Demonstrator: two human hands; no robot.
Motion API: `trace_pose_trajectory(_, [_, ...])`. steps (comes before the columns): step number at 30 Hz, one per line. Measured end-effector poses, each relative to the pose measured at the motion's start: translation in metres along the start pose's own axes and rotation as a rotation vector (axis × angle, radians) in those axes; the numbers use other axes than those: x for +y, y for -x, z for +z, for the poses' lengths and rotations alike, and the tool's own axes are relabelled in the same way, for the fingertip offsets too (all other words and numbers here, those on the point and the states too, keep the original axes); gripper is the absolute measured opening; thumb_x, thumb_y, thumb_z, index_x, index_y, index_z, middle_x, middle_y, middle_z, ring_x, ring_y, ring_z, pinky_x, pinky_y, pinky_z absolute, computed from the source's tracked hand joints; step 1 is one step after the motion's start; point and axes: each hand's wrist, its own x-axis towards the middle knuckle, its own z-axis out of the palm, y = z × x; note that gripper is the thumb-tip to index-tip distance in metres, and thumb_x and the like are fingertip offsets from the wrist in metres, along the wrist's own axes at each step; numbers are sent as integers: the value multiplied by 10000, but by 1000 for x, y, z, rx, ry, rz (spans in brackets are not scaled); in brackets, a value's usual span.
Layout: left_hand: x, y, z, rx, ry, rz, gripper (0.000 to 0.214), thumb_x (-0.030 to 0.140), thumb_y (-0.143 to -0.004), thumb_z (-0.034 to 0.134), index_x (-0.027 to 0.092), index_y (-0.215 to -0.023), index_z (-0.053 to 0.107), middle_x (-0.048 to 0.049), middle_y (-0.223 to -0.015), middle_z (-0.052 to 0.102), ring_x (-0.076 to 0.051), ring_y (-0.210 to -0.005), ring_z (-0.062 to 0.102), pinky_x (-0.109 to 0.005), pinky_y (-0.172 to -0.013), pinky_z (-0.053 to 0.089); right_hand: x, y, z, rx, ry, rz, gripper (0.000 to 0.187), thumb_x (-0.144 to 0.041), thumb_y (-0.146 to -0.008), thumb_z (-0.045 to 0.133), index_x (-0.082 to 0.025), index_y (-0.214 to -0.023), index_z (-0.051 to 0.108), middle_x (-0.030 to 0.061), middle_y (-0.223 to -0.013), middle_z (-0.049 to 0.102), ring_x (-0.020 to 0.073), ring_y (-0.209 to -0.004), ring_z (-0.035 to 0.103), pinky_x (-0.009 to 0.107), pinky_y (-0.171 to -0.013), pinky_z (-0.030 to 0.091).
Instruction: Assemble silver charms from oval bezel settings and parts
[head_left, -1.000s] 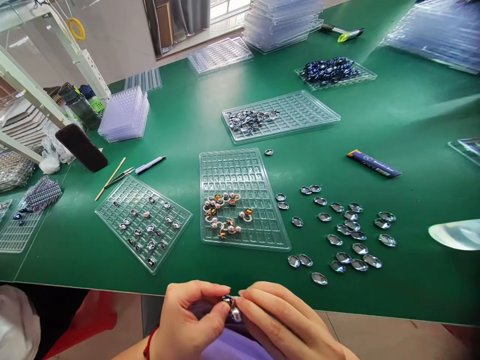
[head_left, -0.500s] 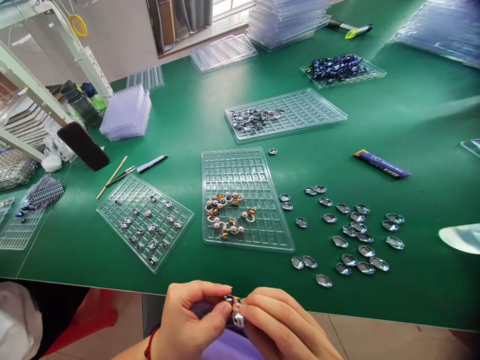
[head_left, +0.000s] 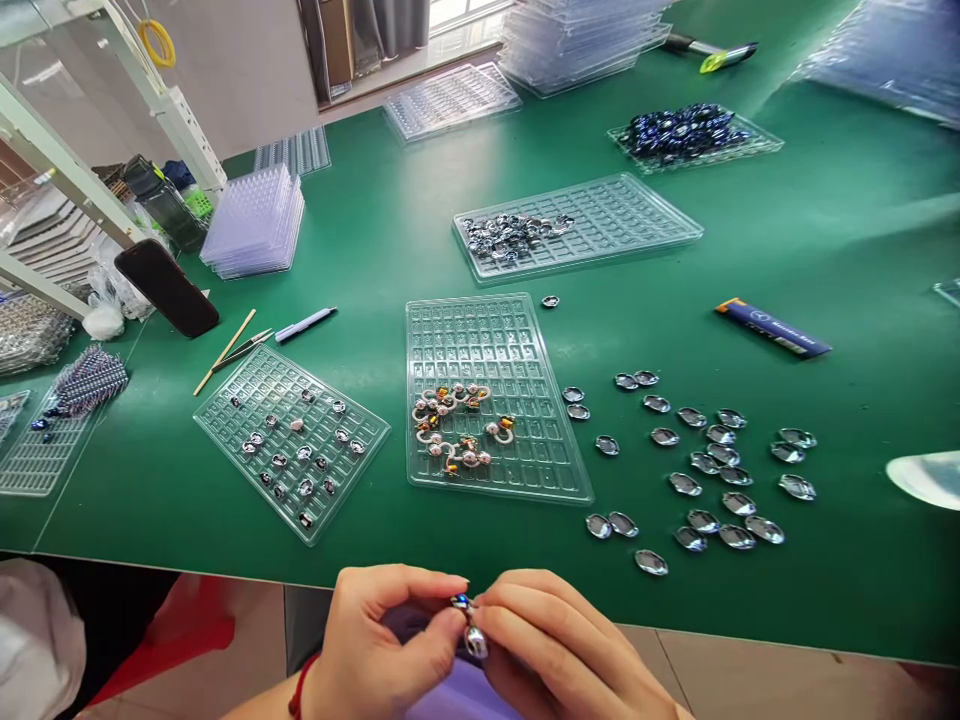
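Observation:
Past the table's front edge, my left hand [head_left: 390, 625] pinches a small shiny piece between thumb and index finger; a dark-blue glint shows at its top and a rounded silver part [head_left: 475, 641] hangs below. My right hand [head_left: 559, 635] meets it from the other side, fingers closed on the same piece; its grip is partly hidden. Closest on the table are a clear compartment tray [head_left: 544, 475] with several small white-ring parts with orange bits, and loose oval silver faceted pieces [head_left: 651, 562] scattered to the right.
Left lies another clear tray [head_left: 251, 390] with small silver parts, beside tweezers [head_left: 241, 350], a wooden stick [head_left: 224, 352] and a pen [head_left: 306, 325]. Farther back are a tray of silver pieces [head_left: 637, 225], blue pieces [head_left: 679, 132], a blue tube [head_left: 774, 328] and a phone [head_left: 166, 287].
The held piece has tilted slightly, so a blue glint shows at its top. Both hands stay together in nearly the same place. The view has shifted a little.

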Motion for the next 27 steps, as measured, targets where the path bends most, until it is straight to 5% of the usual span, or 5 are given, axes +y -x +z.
trace_pose_trajectory(21, [-1,-2,-6,-102,-159,88,178,132,-753,697,173,-889,804,-83,-749,793,-189,-626,727,-236,-612,571,-3,-8,-9,-110,66,-45,191,7,-910,450,-87,-1004,588,85,-741,611,180,-693,547,297,-574,501])
trace_pose_trajectory(24, [-3,-4,-7,-104,-72,12,153,153,-743,715,168,-865,807,-90,-747,793,-193,-620,718,-245,-591,559,-3,-13,-10,-116,-4,46,194,-6,-913,444,-126,-969,586,65,-723,588,160,-654,526,275,-550,488])
trace_pose_trajectory(27, [-6,-7,-4,-108,206,-215,152,257,-722,785,176,-850,805,-84,-774,797,-197,-659,724,-256,-617,565,0,-20,-13,-149,-163,230,183,-44,-911,459,-177,-922,583,40,-774,600,126,-665,560,217,-571,508])
